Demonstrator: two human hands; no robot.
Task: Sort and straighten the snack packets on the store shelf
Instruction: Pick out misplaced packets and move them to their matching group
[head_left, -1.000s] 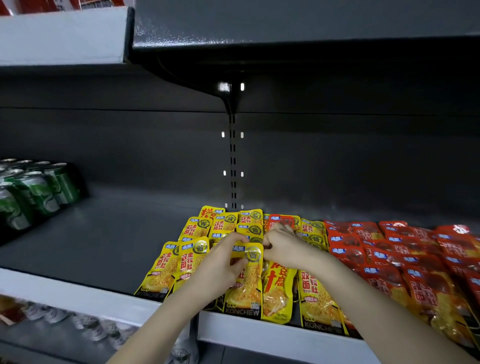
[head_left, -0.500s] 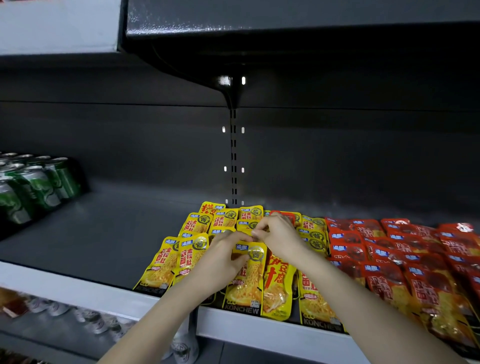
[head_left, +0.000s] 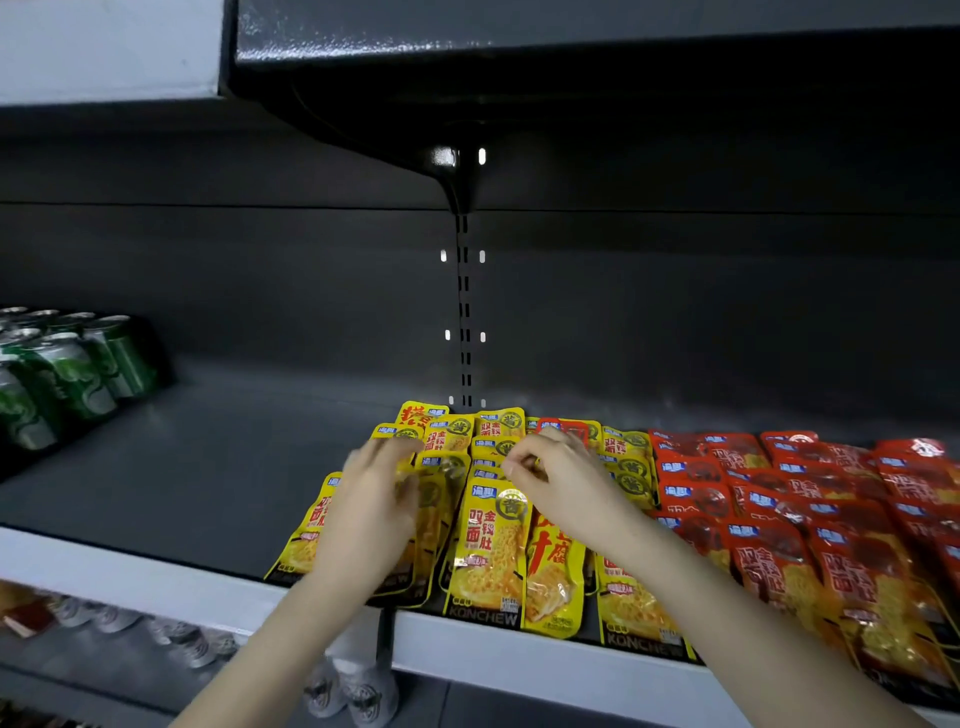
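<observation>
Yellow snack packets (head_left: 488, 545) lie in overlapping rows on the dark shelf (head_left: 171, 483), and red snack packets (head_left: 779, 519) fill the rows to their right. One orange-print packet (head_left: 550, 577) sits among the yellow ones at the front. My left hand (head_left: 374, 514) is blurred, with its fingers stretched flat over the left yellow column. My right hand (head_left: 558, 480) has curled fingers that pinch the top edge of a yellow packet in the middle column. Both hands hide parts of the packets beneath them.
Green drink cans (head_left: 67, 374) stand at the far left of the shelf. A bare stretch of shelf lies between the cans and the packets. The white front rail (head_left: 156, 582) runs along the shelf edge. More cans (head_left: 358, 686) show on the shelf below, and the upper shelf (head_left: 571, 47) overhangs.
My left hand has let go of the front yellow packet and moved left, flat over the left column. That packet now lies flat. My right hand has shifted slightly back.
</observation>
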